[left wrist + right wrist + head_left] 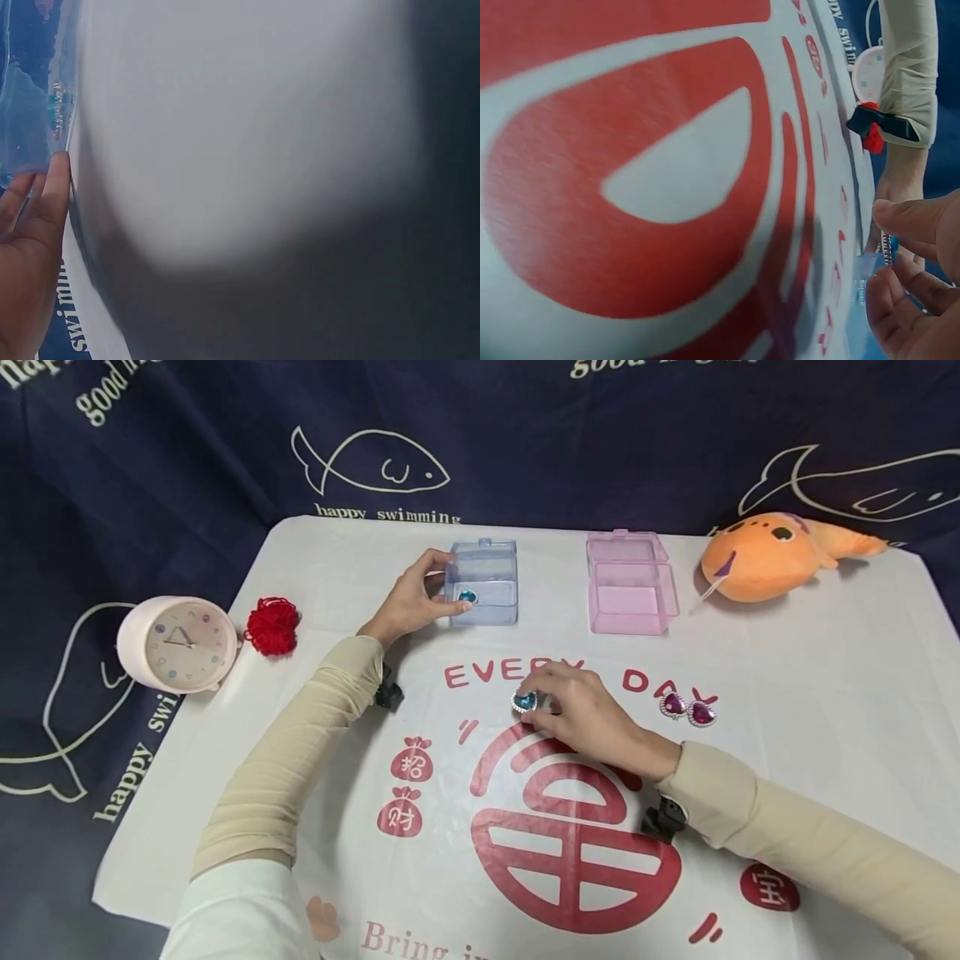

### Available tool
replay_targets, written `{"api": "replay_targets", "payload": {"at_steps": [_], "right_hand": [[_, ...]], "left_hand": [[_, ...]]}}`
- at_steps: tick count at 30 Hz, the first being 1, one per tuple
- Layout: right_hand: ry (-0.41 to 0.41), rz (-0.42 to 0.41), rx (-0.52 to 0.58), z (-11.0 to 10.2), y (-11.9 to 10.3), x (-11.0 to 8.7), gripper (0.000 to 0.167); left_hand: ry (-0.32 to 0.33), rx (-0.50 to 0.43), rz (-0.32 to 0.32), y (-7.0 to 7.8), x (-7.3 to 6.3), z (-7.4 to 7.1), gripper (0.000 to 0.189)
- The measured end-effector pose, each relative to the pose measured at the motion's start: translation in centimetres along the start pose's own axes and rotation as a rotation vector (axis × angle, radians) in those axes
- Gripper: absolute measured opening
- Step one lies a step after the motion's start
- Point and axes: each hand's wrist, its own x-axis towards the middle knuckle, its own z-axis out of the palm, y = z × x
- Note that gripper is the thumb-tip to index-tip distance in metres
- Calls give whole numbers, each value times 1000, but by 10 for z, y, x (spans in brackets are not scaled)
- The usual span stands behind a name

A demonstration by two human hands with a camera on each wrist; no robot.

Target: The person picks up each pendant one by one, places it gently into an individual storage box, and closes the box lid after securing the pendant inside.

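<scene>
At the left side of an open clear-blue plastic box [495,614], my left hand [411,602] grips it, thumb along the front and fingers at the side. One blue heart-shaped gem [467,597] with a silvery beaded rim lies in that box. My right hand [581,708] pinches another blue heart-shaped gem [524,702] between thumb and fingers over the tablecloth, nearer to me than the box. The right wrist view shows this held gem [887,247] edge-on. Two purple heart-shaped gems [687,708] lie side by side to the right of my right hand.
An open pink plastic box [630,610] stands right of the blue one. Behind and right of it lies an orange plush toy [765,560]. On the left are a red yarn bundle [272,627] and a pink clock [180,643]. A white printed cloth [337,577] covers the table.
</scene>
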Motion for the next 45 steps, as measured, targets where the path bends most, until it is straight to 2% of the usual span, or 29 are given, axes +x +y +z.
{"api": "replay_targets", "payload": {"at_steps": [7, 13, 21, 26, 39, 45], "right_hand": [[56, -47, -4, -10, -3, 20, 21], [97, -84, 1, -20, 4, 44, 22], [101, -22, -10, -29, 8, 79, 25], [109, -15, -29, -31, 14, 100, 23], [67, 39, -46, -33, 30, 140, 25], [5, 55, -42, -28, 41, 157, 25]], "left_hand": [[-2, 7, 7, 0, 0, 0, 74], [-4, -4, 19, -1, 1, 0, 74], [-8, -23, 25, 0, 1, -1, 74], [-7, -31, 15, -1, 1, -1, 74], [-12, -22, -3, 1, 3, -1, 75], [-1, -18, -6, -1, 2, -1, 75]]}}
